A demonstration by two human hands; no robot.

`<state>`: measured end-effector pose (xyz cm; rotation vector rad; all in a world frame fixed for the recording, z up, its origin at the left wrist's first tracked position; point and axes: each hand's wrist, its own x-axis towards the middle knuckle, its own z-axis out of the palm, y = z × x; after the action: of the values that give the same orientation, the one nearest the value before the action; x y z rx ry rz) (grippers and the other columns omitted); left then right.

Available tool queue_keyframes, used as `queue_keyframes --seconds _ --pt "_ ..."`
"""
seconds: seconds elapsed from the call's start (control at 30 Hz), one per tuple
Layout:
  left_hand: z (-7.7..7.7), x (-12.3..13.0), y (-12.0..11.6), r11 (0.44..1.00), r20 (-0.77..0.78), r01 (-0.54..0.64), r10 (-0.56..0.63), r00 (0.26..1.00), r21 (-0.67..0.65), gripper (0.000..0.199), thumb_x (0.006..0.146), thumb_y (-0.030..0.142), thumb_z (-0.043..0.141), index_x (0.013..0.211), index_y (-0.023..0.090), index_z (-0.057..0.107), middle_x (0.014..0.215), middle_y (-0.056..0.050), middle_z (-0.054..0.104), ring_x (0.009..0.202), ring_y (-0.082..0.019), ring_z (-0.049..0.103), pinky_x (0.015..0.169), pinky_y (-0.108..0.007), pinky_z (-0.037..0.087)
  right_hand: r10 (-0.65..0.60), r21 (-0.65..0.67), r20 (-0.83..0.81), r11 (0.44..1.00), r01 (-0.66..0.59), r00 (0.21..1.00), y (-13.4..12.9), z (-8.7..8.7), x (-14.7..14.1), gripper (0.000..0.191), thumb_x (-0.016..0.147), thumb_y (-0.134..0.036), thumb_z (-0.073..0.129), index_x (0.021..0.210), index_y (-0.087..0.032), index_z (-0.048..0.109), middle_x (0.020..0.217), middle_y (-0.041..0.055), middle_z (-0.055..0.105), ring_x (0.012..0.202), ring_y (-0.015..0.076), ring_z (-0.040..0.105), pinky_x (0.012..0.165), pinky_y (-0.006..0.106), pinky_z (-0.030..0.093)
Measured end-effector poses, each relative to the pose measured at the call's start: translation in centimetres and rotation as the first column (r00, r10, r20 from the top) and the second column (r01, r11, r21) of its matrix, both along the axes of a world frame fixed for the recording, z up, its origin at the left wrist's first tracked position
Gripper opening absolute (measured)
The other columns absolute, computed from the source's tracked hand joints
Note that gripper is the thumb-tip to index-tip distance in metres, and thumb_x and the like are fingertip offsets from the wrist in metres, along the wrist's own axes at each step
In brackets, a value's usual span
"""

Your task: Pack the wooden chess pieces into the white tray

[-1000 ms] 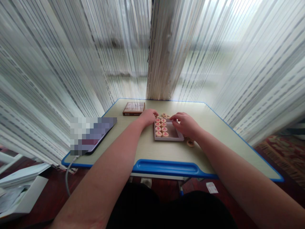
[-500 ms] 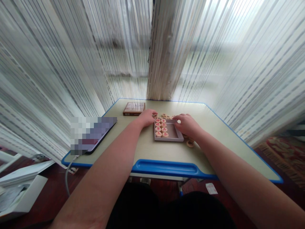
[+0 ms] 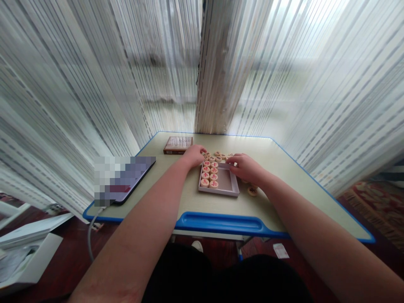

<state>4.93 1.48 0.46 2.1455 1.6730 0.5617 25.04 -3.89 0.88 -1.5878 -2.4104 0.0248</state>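
Observation:
A shallow pale box lies on the table, slightly turned. Two columns of round wooden Chinese chess pieces with red characters fill its left part. My left hand is at the box's far left corner, thumb and fingers apart beside loose dark-marked pieces. At the far right corner, my right hand has its thumb and fingers closed about the box's edge, close to other loose pieces; its fingertips are partly hidden. Another dark-marked piece sits right of the box, under my right wrist.
A flat brown box with a picture lid lies at the back left of the table. A phone or tablet, partly blurred, rests at the left with a cable. A blue tray groove runs along the front edge. Curtains hang behind.
The box with the red pieces has shifted nearer and left, and turned a little. More loose pieces show behind it. My right hand has moved slightly left and nearer.

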Motion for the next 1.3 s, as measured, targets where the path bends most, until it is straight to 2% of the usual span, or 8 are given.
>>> queue_keyframes --seconds 0.27,0.43,0.63,0.73,0.83,0.97,1.1,1.3 --pt "-0.1 0.1 -0.1 0.999 0.072 0.050 -0.048 0.996 -0.014 0.050 0.060 -0.001 0.049 0.106 0.012 0.065 0.104 -0.010 0.067 0.096 -0.020 0.060 0.082 -0.026 0.047 0.040 0.042 -0.024 0.998 -0.039 0.999 0.3 -0.4 0.3 0.027 0.077 -0.016 0.052 0.093 -0.022 0.072 0.094 0.0057 0.067 0.088 0.0201 0.057 0.082 0.030 0.043" --pt "-0.6 0.2 0.2 0.997 0.210 0.068 -0.058 0.976 -0.041 0.056 0.059 -0.006 0.045 0.110 0.009 0.061 0.110 -0.012 0.064 0.098 -0.018 0.058 0.082 -0.024 0.046 0.123 0.034 -0.047 0.992 -0.121 0.991 0.1 -0.4 0.2 0.029 0.074 -0.013 0.054 0.094 -0.024 0.072 0.097 0.0048 0.067 0.091 0.0204 0.057 0.087 0.031 0.042" --pt "-0.4 0.6 0.4 0.982 0.511 0.067 0.032 0.859 -0.175 0.062 0.054 -0.006 0.039 0.112 0.009 0.057 0.117 -0.013 0.060 0.098 -0.017 0.058 0.070 -0.023 0.049 0.179 0.056 -0.051 0.983 -0.176 0.982 -0.1 -0.3 0.0 0.027 0.074 -0.013 0.054 0.091 -0.021 0.073 0.093 0.0049 0.069 0.089 0.0201 0.056 0.085 0.032 0.043" --pt "0.0 0.6 0.4 0.981 0.597 0.075 0.047 0.801 -0.178 0.062 0.054 -0.005 0.038 0.111 0.010 0.057 0.116 -0.010 0.061 0.095 -0.015 0.059 0.071 -0.024 0.050 0.202 0.073 -0.053 0.977 -0.198 0.978 -0.2 -0.2 -0.1 0.024 0.074 -0.013 0.055 0.087 -0.021 0.073 0.088 0.0043 0.070 0.087 0.0203 0.056 0.083 0.032 0.044" --pt "0.3 0.4 0.2 0.995 0.522 -0.009 0.060 0.851 -0.100 0.057 0.057 -0.003 0.040 0.108 0.010 0.059 0.113 -0.010 0.062 0.094 -0.017 0.059 0.075 -0.025 0.049 0.242 0.062 -0.064 0.969 -0.238 0.968 -0.4 0.1 -0.2 0.025 0.073 -0.012 0.055 0.087 -0.021 0.073 0.087 0.0044 0.070 0.087 0.0199 0.058 0.081 0.031 0.044" --pt "0.2 0.1 -0.4 0.998 0.207 -0.033 0.042 0.977 -0.047 0.054 0.058 -0.002 0.046 0.107 0.012 0.064 0.100 -0.009 0.066 0.090 -0.021 0.059 0.077 -0.029 0.048 0.293 0.037 -0.089 0.956 -0.291 0.952 -0.8 0.3 -0.3 0.025 0.075 -0.012 0.054 0.087 -0.020 0.073 0.088 0.0046 0.070 0.084 0.0183 0.059 0.080 0.031 0.045" --pt "0.3 0.0 -0.8 0.999 0.094 0.036 -0.034 0.995 -0.015 0.058 0.056 -0.004 0.048 0.109 0.013 0.063 0.100 -0.009 0.066 0.093 -0.020 0.058 0.078 -0.026 0.046 0.298 0.058 -0.136 0.954 -0.293 0.945 -0.9 0.3 -0.4 0.022 0.079 -0.017 0.052 0.085 -0.020 0.073 0.085 0.0040 0.071 0.082 0.0180 0.060 0.080 0.031 0.045" --pt "0.3 0.0 -0.9 0.996 0.090 0.084 -0.082 0.993 -0.020 0.058 0.056 -0.005 0.050 0.109 0.013 0.064 0.102 -0.009 0.065 0.094 -0.019 0.058 0.078 -0.024 0.047 0.147 0.180 -0.193 0.977 -0.112 0.970 -0.5 0.5 0.0 0.022 0.083 -0.023 0.050 0.086 -0.018 0.071 0.080 0.0062 0.070 0.075 0.0178 0.057 0.074 0.029 0.044"
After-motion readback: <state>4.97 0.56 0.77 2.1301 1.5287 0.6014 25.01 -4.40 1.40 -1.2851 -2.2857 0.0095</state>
